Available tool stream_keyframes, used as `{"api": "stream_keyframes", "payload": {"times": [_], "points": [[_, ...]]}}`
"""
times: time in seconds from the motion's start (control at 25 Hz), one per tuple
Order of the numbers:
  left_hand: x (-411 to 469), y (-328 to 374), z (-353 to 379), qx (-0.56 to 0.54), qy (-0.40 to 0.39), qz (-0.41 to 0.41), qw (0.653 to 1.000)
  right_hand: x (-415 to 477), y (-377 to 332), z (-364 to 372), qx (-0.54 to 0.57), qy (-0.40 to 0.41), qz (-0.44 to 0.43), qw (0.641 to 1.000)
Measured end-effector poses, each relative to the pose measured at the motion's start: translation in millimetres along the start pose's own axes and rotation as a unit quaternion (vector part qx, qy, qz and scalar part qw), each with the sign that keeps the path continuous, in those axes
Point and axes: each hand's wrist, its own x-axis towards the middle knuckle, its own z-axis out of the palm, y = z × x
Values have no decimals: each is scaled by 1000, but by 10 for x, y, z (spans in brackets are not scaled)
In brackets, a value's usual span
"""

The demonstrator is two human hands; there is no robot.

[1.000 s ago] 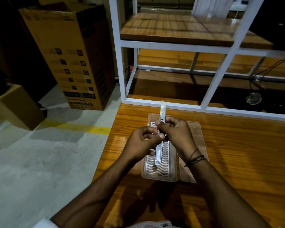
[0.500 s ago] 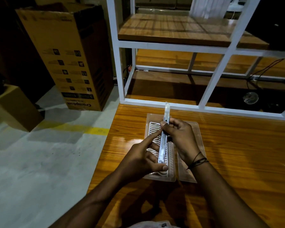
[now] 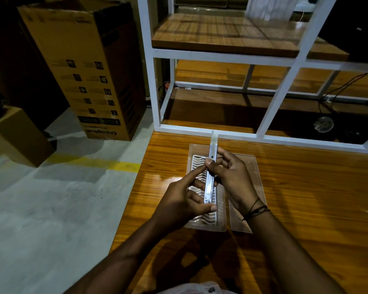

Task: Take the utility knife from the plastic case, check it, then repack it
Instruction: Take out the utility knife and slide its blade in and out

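A slim silver utility knife point(image 3: 210, 179) is held lengthwise above the open clear plastic case point(image 3: 251, 166), its blade end pointing away from me. My right hand point(image 3: 232, 179) grips the knife around its upper middle, thumb near the slider. My left hand point(image 3: 183, 198) holds the near end with the thumb under it, and its forefinger reaches up along the knife's left side. The case lies flat on the wooden table point(image 3: 306, 209), its white ribbed insert point(image 3: 197, 164) partly hidden by my hands.
A white metal shelf frame point(image 3: 157, 90) with wooden boards stands at the table's far edge. The table's left edge drops to a grey floor point(image 3: 51, 209). A tall cardboard box point(image 3: 83, 66) and a smaller box point(image 3: 15, 134) stand there. Cables lie at back right.
The knife has come down from a raised tilt to lie level over the case. My left hand slid from the middle toward the knife's near end, forefinger now stretched out.
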Motion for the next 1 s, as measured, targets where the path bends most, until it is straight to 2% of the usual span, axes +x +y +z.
{"api": "stream_keyframes", "payload": {"times": [0.48,1.0], "points": [[36,-79,25,0,57,-2,998,-133,24,40,4,-17,-8,1000],[81,-51,19,-34,63,-14,997,-192,82,56,0,-29,-5,1000]]}}
